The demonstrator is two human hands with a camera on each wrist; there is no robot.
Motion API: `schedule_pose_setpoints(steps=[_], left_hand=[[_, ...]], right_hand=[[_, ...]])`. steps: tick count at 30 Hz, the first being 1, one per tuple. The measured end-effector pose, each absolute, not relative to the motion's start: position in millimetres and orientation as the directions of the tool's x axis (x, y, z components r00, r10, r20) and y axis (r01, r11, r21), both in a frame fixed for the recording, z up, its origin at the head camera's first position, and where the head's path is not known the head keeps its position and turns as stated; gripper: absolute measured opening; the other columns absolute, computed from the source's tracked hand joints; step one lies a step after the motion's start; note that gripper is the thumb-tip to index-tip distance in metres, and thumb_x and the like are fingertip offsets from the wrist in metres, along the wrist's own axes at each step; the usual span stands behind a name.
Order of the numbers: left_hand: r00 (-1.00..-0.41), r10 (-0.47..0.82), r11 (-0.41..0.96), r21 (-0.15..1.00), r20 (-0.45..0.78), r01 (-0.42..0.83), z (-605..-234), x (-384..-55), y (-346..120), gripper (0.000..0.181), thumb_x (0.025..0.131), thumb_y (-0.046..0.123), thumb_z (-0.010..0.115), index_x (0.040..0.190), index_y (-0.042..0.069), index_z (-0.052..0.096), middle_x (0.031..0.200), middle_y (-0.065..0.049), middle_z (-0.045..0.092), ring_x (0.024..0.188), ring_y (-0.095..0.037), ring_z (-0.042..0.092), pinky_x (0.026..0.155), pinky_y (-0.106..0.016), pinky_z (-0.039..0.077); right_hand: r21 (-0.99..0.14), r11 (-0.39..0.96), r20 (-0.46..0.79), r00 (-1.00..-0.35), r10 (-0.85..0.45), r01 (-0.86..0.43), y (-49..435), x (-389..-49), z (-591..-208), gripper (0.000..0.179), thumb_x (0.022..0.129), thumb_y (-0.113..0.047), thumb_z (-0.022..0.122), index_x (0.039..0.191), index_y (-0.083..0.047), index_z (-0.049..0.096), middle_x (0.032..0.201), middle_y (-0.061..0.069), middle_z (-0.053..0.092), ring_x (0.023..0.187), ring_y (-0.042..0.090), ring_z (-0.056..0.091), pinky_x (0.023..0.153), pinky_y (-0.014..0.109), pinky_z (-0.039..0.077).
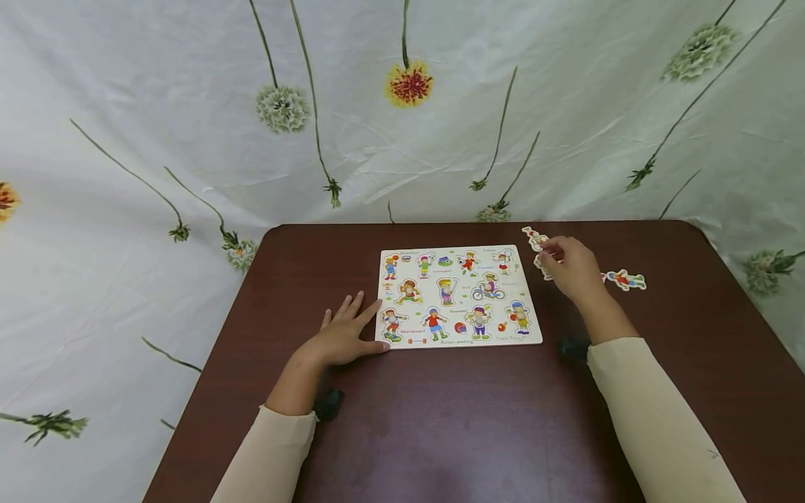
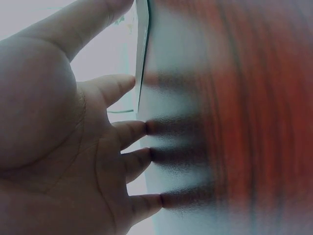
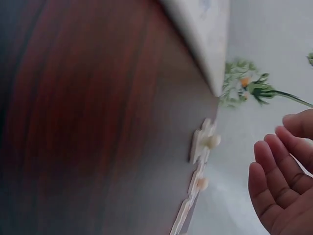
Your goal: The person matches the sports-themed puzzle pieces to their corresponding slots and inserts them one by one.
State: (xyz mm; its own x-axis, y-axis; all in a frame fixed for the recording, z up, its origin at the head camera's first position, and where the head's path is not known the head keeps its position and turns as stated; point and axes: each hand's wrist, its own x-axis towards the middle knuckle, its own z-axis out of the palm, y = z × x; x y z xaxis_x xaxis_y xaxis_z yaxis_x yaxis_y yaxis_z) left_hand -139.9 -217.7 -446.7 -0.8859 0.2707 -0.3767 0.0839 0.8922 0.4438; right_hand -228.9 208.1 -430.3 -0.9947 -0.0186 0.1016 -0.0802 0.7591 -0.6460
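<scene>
A white puzzle board (image 1: 459, 297) printed with sports figures lies flat on the table. My left hand (image 1: 342, 337) is spread at its left side, thumb and index finger at the board's edge. In the left wrist view, the other fingertips (image 2: 155, 200) press on the tabletop. My right hand (image 1: 571, 269) hovers beyond the board's right side with relaxed, bent fingers. Nothing shows between its thumb and fingers (image 3: 266, 156) in the right wrist view. Close by lie figure-shaped puzzle pieces; one piece (image 1: 533, 236) pokes out past the fingertips, and a knobbed piece (image 3: 198, 147) shows in the right wrist view.
Another figure piece (image 1: 626, 280) lies to the right of my right wrist. The dark brown table (image 1: 440, 419) ends at a far edge against a pale curtain (image 1: 352, 140) with printed flowers.
</scene>
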Motion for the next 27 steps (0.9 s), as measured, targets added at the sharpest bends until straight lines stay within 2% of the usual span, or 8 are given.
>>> schedule_pose_setpoints(steps=[3, 6, 9, 16, 27], left_hand=[[-0.885, 0.275, 0.890, 0.447, -0.376, 0.087, -447.1, -140.2, -218.2, 0.092, 0.091, 0.057, 0.067, 0.164, 0.028, 0.017, 0.172, -0.014, -0.002, 0.159, -0.038, -0.006, 0.122, -0.069, -0.007], [-0.885, 0.275, 0.891, 0.446, -0.377, 0.087, -447.1, -139.9, -218.7, 0.093, 0.091, 0.057, 0.067, 0.164, 0.028, 0.017, 0.172, -0.013, -0.003, 0.159, -0.037, -0.006, 0.122, -0.068, -0.007], [-0.884, 0.273, 0.892, 0.443, -0.379, 0.086, -447.3, -139.5, -219.1, 0.093, 0.091, 0.057, 0.067, 0.164, 0.029, 0.017, 0.172, -0.013, -0.003, 0.159, -0.037, -0.006, 0.122, -0.068, -0.007], [-0.886, 0.272, 0.891, 0.447, -0.374, 0.084, -446.6, -139.2, -218.4, 0.092, 0.091, 0.056, 0.068, 0.164, 0.029, 0.018, 0.172, -0.013, -0.002, 0.159, -0.036, -0.006, 0.123, -0.067, -0.006], [-0.887, 0.268, 0.896, 0.437, -0.377, 0.085, -449.7, -140.1, -218.9, 0.093, 0.091, 0.057, 0.068, 0.164, 0.030, 0.017, 0.172, -0.012, -0.002, 0.159, -0.036, -0.006, 0.123, -0.067, -0.006]], right_hand=[[-0.563, 0.822, 0.074, -0.996, -0.053, -0.085, 210.6, -234.1, -432.9, 0.029, 0.101, -0.016, 0.058, 0.122, 0.004, 0.063, 0.114, 0.024, 0.059, 0.104, 0.039, 0.059, 0.082, 0.051, 0.051], [-0.476, 0.875, 0.016, -0.996, -0.087, -0.084, 213.0, -240.2, -436.7, 0.031, 0.100, -0.016, 0.059, 0.122, 0.005, 0.064, 0.112, 0.025, 0.058, 0.097, 0.038, 0.058, 0.081, 0.051, 0.050], [-0.435, 0.897, -0.054, -0.992, -0.112, -0.077, 215.2, -245.8, -440.5, 0.033, 0.100, -0.016, 0.058, 0.124, 0.006, 0.064, 0.112, 0.026, 0.061, 0.095, 0.037, 0.059, 0.082, 0.051, 0.050], [-0.430, 0.900, -0.129, -0.982, -0.135, -0.067, 218.6, -253.3, -446.5, 0.034, 0.100, -0.015, 0.056, 0.126, 0.008, 0.062, 0.115, 0.026, 0.066, 0.101, 0.038, 0.063, 0.088, 0.053, 0.051], [-0.435, 0.895, -0.111, -0.980, -0.167, -0.103, 214.8, -256.3, -445.1, 0.026, 0.100, -0.013, 0.058, 0.117, 0.005, 0.066, 0.108, 0.023, 0.069, 0.093, 0.034, 0.064, 0.082, 0.048, 0.051]])
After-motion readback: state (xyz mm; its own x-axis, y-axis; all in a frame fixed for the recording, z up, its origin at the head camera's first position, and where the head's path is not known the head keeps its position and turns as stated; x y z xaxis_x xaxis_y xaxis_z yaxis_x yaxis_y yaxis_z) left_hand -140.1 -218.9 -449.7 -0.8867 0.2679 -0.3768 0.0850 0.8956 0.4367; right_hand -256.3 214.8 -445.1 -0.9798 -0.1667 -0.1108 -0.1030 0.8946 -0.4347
